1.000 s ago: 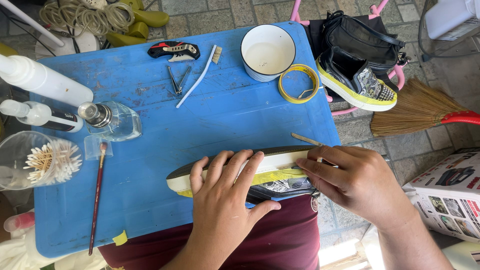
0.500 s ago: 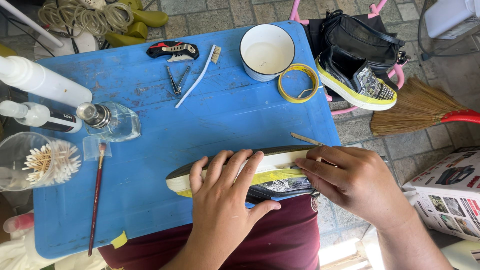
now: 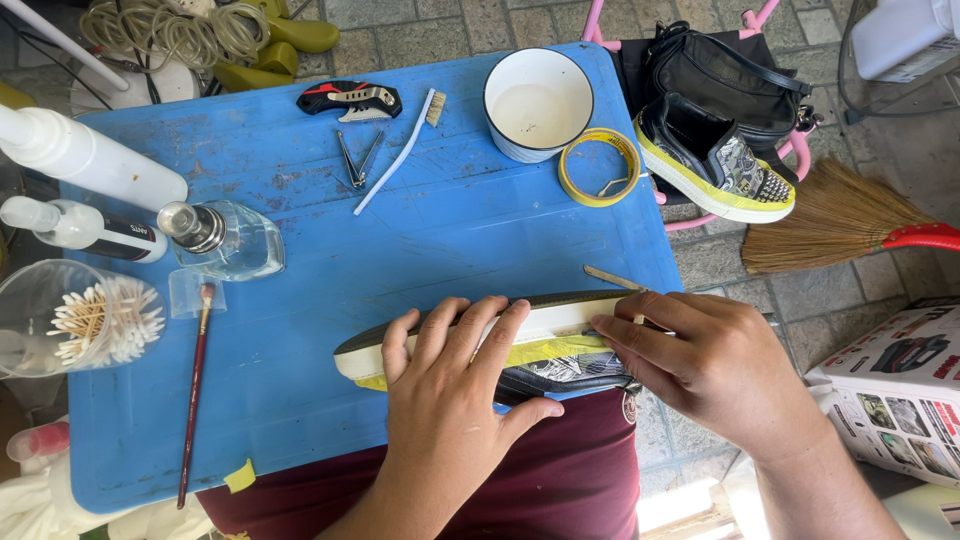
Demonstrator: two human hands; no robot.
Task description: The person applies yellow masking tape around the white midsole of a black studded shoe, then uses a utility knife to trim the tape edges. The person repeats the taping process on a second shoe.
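The counter [image 3: 330,230] is blue plastic, matt, scuffed and scratched. On its near edge a shoe [image 3: 540,325] shows a smooth white rubber sole with matt yellow tape along it; the left hand [image 3: 450,400] lies flat on the sole. At the far right a second shoe [image 3: 715,160] has glossy dark uppers set with metal studs, lying against a black bag [image 3: 720,75] with a soft sheen. The bowl [image 3: 538,103] looks like glossy white enamel. At the left, a clear glass bottle [image 3: 225,240] has a shiny metal cap. The paintbrush [image 3: 193,390] has a glossy dark red handle. The broom [image 3: 835,215] is rough straw.
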